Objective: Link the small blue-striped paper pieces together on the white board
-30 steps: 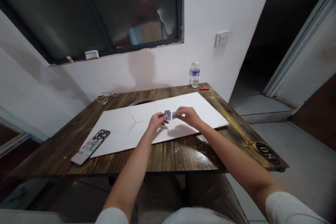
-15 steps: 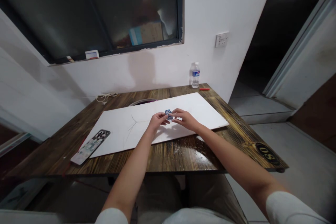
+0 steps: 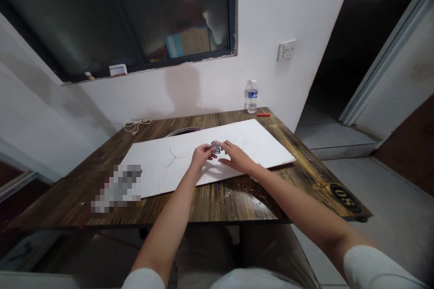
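My left hand (image 3: 201, 155) pinches a small blue card-like piece (image 3: 216, 147) with pale markings; its exact kind is too small to make out. It is held just above a white board (image 3: 261, 142) that lies on the wooden table. From the other side, the fingertips of my right hand (image 3: 233, 156) reach the upper right edge of the blue piece. The right thumb points left below them, apart from the piece. Thin dark lines (image 3: 172, 158) mark the board to the left of my hands.
A pixelated object (image 3: 117, 189) lies over the board's left corner. On the wooden table (image 3: 224, 205), a water bottle (image 3: 252, 97) and a red pen-like stick (image 3: 263, 114) are at the back right. A white cable (image 3: 136, 124) lies back left; a round-rimmed thing (image 3: 185, 131) is partly behind the board.
The right thumb has dropped away from the blue piece, and the right fingers have shifted slightly left over it. Two overlapping blue parts showed before; now they look lined up as one.
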Demonstrator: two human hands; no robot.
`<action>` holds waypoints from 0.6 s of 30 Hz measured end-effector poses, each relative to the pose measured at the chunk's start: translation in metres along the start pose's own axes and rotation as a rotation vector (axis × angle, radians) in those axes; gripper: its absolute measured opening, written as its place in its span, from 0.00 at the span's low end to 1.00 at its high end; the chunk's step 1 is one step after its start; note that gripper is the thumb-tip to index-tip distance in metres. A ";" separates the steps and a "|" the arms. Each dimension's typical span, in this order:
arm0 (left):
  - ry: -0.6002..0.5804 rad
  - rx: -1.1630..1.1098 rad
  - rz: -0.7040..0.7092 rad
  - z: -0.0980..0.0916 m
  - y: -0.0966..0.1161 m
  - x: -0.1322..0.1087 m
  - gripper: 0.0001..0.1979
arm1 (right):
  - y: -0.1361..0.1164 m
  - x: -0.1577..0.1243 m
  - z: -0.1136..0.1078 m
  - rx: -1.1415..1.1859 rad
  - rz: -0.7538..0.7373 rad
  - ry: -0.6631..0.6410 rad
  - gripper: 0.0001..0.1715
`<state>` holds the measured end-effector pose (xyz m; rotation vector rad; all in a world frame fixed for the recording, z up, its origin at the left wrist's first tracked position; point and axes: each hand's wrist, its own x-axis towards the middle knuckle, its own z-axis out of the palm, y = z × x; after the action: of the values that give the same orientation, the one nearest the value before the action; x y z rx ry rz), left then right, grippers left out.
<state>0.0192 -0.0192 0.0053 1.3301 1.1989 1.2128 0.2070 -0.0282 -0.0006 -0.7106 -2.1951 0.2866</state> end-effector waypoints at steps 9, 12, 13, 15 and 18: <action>0.260 -0.051 -0.037 -0.007 -0.004 0.007 0.20 | -0.004 -0.002 0.019 0.015 -0.052 -0.196 0.08; 0.253 -0.065 -0.035 -0.008 -0.006 0.009 0.20 | -0.005 -0.002 0.021 -0.021 -0.116 -0.300 0.17; 0.247 -0.068 -0.034 -0.008 -0.006 0.009 0.20 | -0.005 -0.002 0.022 -0.030 -0.134 -0.325 0.20; 0.245 -0.072 -0.031 -0.007 -0.006 0.009 0.20 | -0.005 -0.002 0.022 -0.046 -0.164 -0.358 0.23; 0.254 -0.063 -0.031 -0.007 -0.005 0.008 0.19 | -0.007 -0.002 0.018 -0.095 -0.209 -0.396 0.27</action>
<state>0.0121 -0.0105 0.0016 1.1316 1.3419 1.4169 0.1916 -0.0346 -0.0109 -0.4986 -2.6517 0.2315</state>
